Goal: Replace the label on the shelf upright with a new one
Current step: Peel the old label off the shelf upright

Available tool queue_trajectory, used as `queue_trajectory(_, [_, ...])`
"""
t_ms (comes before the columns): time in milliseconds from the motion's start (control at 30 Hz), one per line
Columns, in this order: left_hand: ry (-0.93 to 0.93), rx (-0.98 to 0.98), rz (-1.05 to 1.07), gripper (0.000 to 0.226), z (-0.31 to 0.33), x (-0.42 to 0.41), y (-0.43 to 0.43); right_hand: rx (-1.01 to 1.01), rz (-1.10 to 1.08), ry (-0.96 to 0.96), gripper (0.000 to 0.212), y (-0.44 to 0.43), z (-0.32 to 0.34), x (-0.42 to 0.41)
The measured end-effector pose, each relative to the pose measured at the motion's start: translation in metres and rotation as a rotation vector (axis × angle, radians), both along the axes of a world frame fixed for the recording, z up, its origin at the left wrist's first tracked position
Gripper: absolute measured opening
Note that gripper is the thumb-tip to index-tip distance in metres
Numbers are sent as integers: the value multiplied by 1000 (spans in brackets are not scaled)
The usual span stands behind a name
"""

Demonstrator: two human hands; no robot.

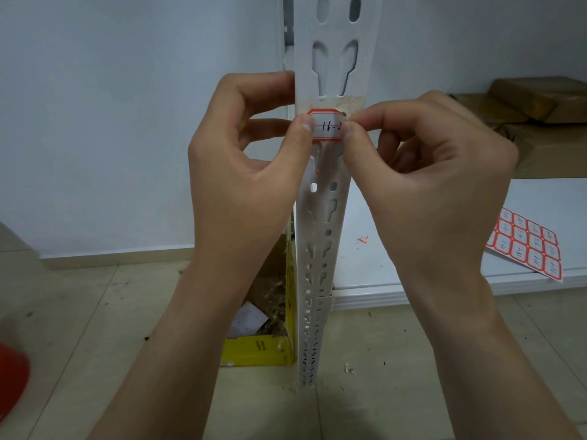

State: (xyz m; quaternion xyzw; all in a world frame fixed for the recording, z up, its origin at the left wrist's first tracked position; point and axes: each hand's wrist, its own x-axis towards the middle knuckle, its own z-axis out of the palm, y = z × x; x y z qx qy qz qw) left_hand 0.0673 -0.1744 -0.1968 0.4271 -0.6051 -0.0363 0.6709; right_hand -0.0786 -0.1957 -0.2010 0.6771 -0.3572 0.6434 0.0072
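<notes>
Head view:
Label (pixel 327 127): red-bordered, against the white upright (pixel 330 74), just below a stained patch.
Left hand (pixel 244 166): you pinch the label's left end.
Right hand (pixel 425 163): you pinch its right end.
Sheet (pixel 527 246): on the shelf (pixel 540 198), right.

A low white shelf board (pixel 397 268) carries a red-bordered label sheet (pixel 527 246); a yellow cardboard box (pixel 257 350) sits on the beige tiled floor (pixel 95 312).

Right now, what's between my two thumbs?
In the head view, the label on the upright spans between them, left hand and right hand pinching its ends.
</notes>
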Motion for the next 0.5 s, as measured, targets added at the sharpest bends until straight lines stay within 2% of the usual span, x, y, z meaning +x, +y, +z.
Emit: queue_trajectory(500, [6, 5, -6, 22, 1, -1, 1, -7, 2, 20, 9, 2, -1, 2])
